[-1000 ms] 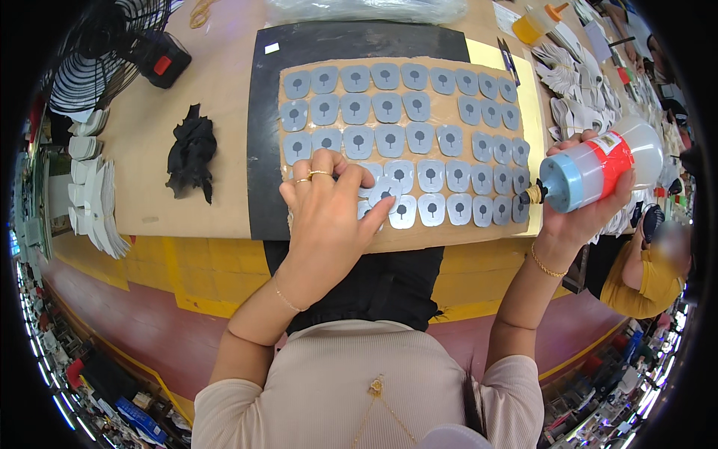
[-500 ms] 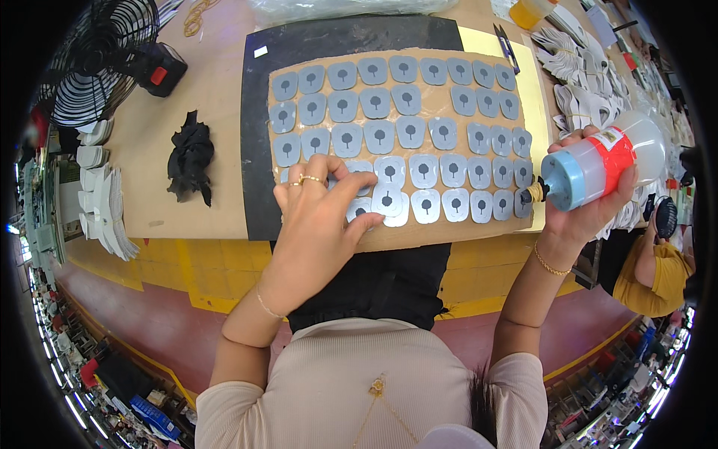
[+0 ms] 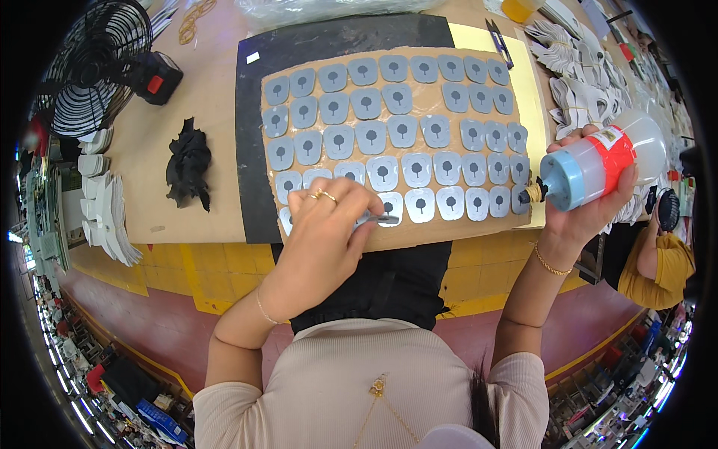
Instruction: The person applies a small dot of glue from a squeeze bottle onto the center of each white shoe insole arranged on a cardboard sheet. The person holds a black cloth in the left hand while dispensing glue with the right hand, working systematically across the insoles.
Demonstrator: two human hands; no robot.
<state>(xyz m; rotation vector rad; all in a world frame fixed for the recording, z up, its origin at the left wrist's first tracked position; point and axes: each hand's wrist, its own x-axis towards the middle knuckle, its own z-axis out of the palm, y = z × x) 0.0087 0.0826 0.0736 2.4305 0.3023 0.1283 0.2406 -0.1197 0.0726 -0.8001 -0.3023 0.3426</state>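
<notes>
Several grey rounded patches (image 3: 402, 130), each with a dark tree-like mark, lie in rows on a brown cardboard sheet (image 3: 426, 238). My left hand (image 3: 321, 236) is over the near row, thumb and fingers pinching one grey patch (image 3: 385, 219). That patch is tilted nearly edge-on, and my fingers cover part of it. In my right hand (image 3: 587, 218), beside the sheet's right edge, is a squeeze bottle (image 3: 591, 173) lying on its side. It has a clear body, red label and light blue cap, and its dark nozzle points left at the near right patches.
Under the cardboard are a black mat (image 3: 250, 150) and yellow paper (image 3: 529, 97). A fan (image 3: 97, 67) and crumpled black cloth (image 3: 188, 165) occupy the left. Stacks of white pieces (image 3: 108, 224) sit at both sides. Snips (image 3: 499, 43) lie far right; a person (image 3: 647, 262) is beyond.
My left hand has turned the pinched patch from face-up to nearly edge-on and drawn its fingers slightly down. The bottle and right hand hold almost still. The view has shifted slightly.
</notes>
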